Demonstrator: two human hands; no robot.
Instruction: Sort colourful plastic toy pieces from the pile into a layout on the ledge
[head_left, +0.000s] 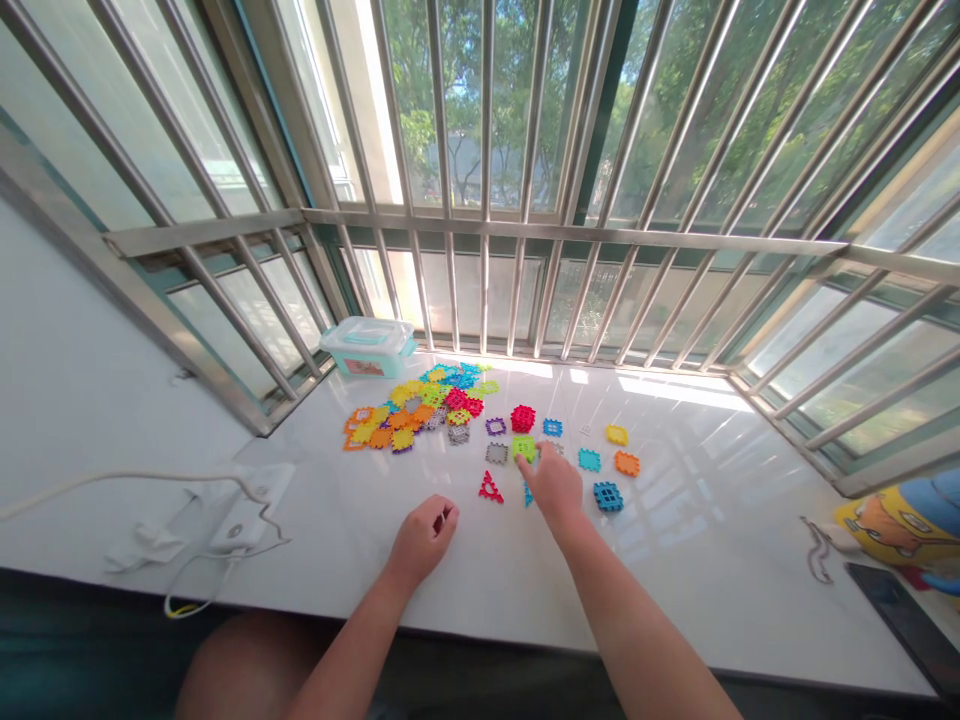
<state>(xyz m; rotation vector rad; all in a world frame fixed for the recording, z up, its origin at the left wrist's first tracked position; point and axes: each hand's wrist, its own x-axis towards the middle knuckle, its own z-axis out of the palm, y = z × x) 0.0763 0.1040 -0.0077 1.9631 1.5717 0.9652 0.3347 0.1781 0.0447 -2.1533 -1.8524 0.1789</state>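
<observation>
Resting on the white sill, my left hand (425,540) has its fingers curled in, and I see nothing held in it. My right hand (556,485) has thumb and index finger at the edges of a lime-green square building tile (523,447), pinching it. Around it lie a grey square tile (496,453), a purple square frame (496,427), a red stack of tiles (523,418) and a blue square tile (553,427). A red triangle tile (491,487) lies nearer me. Another blue piece (528,494) is partly hidden by my right hand.
A heap of mixed tiles (405,415) spreads left of centre, before a lidded teal box (367,347). Rightward lie cyan (589,460), yellow (617,435), orange (627,463) and dark blue tiles (608,496). A power strip (251,505) and phone (900,610) flank them. Metal bars (486,230) stand behind.
</observation>
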